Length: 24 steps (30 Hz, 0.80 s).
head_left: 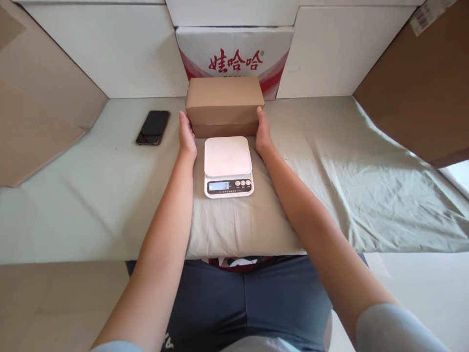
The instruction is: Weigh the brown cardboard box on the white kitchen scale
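My left hand (pixel 186 134) lies flat against the left end of the box (pixel 224 105); my right hand (pixel 263 131) lies flat against the right end. Both are open-palmed, pressing inward, so the box is clamped between them rather than clutched by fingers. Whether it is lifted or resting on the cloth (pixel 330 161) cannot be told. The box sits straight ahead of me, just beyond the scale (pixel 227 166), its near edge close to the scale's far edge. Its long axis runs left to right, across my reach. Both hands are equally near. The scale's platform is bare. A phone (pixel 153 127) lies well off to the left.
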Motion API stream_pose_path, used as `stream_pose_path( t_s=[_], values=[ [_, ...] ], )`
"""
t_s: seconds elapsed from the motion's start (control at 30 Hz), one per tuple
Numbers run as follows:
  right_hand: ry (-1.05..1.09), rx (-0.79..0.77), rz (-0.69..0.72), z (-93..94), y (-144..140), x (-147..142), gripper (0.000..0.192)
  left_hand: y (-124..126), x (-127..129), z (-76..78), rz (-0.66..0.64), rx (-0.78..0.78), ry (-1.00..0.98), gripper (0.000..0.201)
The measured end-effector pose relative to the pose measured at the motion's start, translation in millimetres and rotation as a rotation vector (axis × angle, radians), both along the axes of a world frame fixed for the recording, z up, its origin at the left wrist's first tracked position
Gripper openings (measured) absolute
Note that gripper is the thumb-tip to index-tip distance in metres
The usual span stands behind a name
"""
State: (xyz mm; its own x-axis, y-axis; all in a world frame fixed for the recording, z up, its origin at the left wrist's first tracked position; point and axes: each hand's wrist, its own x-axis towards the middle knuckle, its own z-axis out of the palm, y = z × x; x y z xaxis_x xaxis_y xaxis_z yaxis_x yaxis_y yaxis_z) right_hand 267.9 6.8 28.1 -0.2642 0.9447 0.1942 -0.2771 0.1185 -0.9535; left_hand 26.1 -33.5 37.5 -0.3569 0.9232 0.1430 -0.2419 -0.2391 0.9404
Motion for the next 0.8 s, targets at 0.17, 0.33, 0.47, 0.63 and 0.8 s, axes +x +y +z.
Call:
stream_pose_path(
  t_s=[0.17,0.33,0.47,0.63,0.8],
  values=[
    [0.052,0.069,-0.268,15.8,-3,-8,0.072,-8,-7,8.7,-0.014,0.135,0.035,0.09],
    [-0.012,0.219,-0.243,46.5,-27,-4,0.091,-27,-8,41.8,-0.027,0.146,0.071,0.089],
    [-0.068,0.278,-0.218,62.7,-67,10,0.094,-71,-7,61.5,-0.076,0.308,0.171,0.1],
    [-0.062,0.258,-0.198,63.5,-137,26,0.082,-131,-2,50.1,-0.08,0.369,0.204,0.101],
    [-0.032,0.146,-0.167,50.7,-166,30,0.079,-159,-1,27.3,-0.089,0.301,0.216,0.084]
  ],
)
